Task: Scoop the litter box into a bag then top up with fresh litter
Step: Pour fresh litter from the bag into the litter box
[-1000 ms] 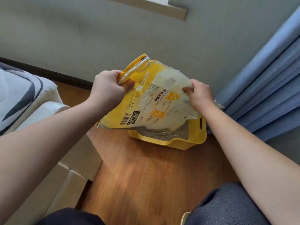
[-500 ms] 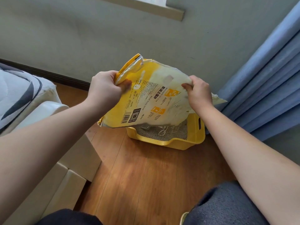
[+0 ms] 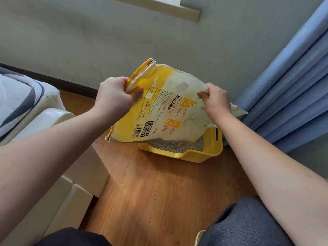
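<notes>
A yellow and white litter bag with printed labels and a barcode hangs upside down over the yellow litter box. My left hand grips its upper left corner. My right hand pinches its upper right edge. The bag looks flat and slack. Its torn lower edge sits just above the grey litter in the box, and most of the box is hidden behind the bag. A thin white string lies on the litter.
The box stands on a wood floor against a grey wall. Blue curtains hang at the right. A white bed frame with bedding is at the left. My knees show at the bottom edge.
Both hands have lifted the bag slightly and drawn it nearer, so more of the litter and the box's front rim shows beneath its lower edge.
</notes>
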